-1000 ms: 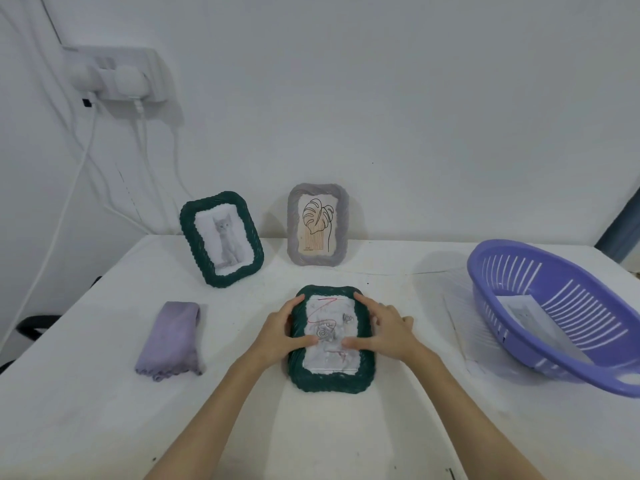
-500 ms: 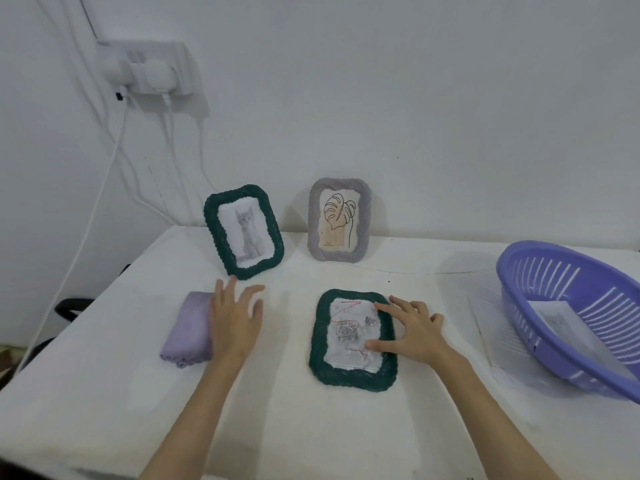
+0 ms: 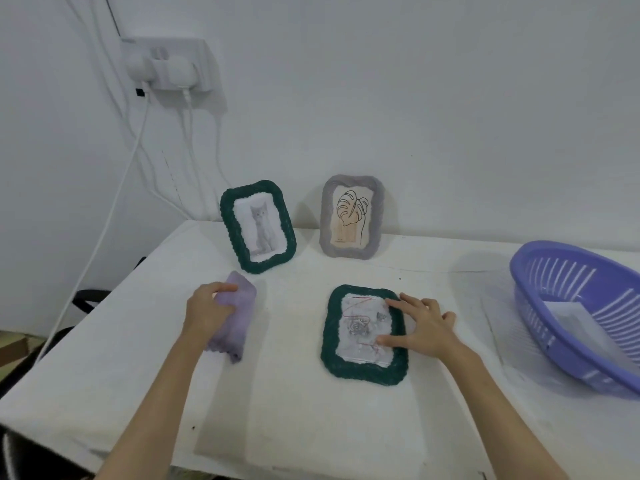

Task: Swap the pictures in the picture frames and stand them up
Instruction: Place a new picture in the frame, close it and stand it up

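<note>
Table [image 3: 311, 427] covered in white cloth, set against a white wall. Three picture frames are seen on it. A dark green woven-edged frame lying flat [image 3: 364, 336] is placed near the middle of the table, face up, with a pale picture of red lines and a grey swirl under its glazing. The right hand [image 3: 420, 327] is rested on the right side of this frame: fingers are spread and fairly straight, fingertips pressed on the glazing and the green border, nothing gripped.

A folded lilac cloth [image 3: 235, 317] is lying to the left of the flat frame, well apart from it. The left hand [image 3: 207, 311] is laid over the cloth's left edge with fingers curled round it, so the cloth is gripped.

Behind, a second dark green woven frame holding a grey kitten photo [image 3: 258, 226] is stood upright, tilted back, near the wall. Just to its right, apart from it, a grey scalloped frame with a line-drawn leaf on a tan ground [image 3: 351, 216] is also stood upright against the wall.

At the far right, a purple slotted plastic basket [image 3: 568, 306] is tipped toward the camera, with a white sheet [image 3: 562, 311] inside. A white wall socket with plugs [image 3: 166, 65] is mounted upper left, white cables hanging from it.
</note>
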Motion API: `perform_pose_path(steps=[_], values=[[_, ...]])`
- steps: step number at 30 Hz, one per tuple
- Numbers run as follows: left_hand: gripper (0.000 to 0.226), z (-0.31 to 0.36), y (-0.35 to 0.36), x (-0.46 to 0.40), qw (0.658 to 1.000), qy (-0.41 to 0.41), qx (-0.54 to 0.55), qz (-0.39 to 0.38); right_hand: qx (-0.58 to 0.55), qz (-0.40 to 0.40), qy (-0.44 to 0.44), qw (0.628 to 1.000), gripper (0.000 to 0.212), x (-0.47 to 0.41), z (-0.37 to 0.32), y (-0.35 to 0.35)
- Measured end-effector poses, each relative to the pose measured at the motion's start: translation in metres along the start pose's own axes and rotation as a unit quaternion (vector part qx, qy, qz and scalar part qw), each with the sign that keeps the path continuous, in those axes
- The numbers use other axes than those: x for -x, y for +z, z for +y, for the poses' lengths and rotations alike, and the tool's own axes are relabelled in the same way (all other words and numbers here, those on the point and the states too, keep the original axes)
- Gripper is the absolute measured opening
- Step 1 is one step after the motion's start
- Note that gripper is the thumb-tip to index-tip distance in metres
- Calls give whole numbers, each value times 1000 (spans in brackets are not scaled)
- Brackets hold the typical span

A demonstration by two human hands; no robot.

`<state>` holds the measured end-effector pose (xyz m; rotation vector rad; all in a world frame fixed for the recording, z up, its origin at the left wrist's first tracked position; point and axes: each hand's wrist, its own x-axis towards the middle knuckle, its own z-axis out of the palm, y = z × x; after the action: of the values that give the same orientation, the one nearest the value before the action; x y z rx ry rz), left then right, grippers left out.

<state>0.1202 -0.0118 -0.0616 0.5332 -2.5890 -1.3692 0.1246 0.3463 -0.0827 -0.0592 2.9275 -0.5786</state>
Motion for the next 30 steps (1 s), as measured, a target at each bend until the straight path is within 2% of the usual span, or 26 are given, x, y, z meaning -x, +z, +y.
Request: perform_pose_path(steps=[2, 4, 6, 8, 13, 16, 18, 20, 23, 25, 26, 28, 30], values=[[33, 22, 13, 11, 998, 51, 44, -5, -3, 17, 0, 1000, 92, 2, -7, -3], [32, 46, 30, 29, 986, 71, 141, -59, -97, 69, -26, 992, 84, 9, -21, -7], [30, 67, 52, 50, 956, 70, 248, -139, -301, 94, -55, 947, 71, 18, -40, -12], [36, 81, 73, 64, 925, 43, 319, -202, -430, 70, -73, 897, 69, 25, -54, -16], [38, 93, 99, 79, 866, 21, 398, -302, -494, 50, -58, 866, 77, 26, -51, -19], [33, 86, 104, 76, 883, 62, 356, -299, -533, 37, -20, 845, 68, 28, -41, -22], [28, 77, 104, 67, 918, 105, 292, -246, -492, 32, -6, 870, 62, 27, -33, -22], [25, 64, 105, 56, 945, 141, 213, -203, -374, 16, -7, 927, 53, 24, -31, -15], [28, 44, 108, 44, 956, 156, 117, -220, -218, 5, -19, 976, 51, 20, -33, -1], [45, 35, 108, 40, 953, 185, 35, -237, -41, 65, -21, 997, 50, 18, -35, 7], [61, 34, 107, 39, 946, 198, -17, -257, 56, 131, -18, 990, 48, 17, -37, 11], [101, 35, 103, 39, 921, 218, -123, -297, 163, 241, -42, 956, 43, 17, -42, 24], [125, 35, 104, 39, 893, 243, -195, -324, 211, 274, -67, 936, 47, 18, -47, 38]])
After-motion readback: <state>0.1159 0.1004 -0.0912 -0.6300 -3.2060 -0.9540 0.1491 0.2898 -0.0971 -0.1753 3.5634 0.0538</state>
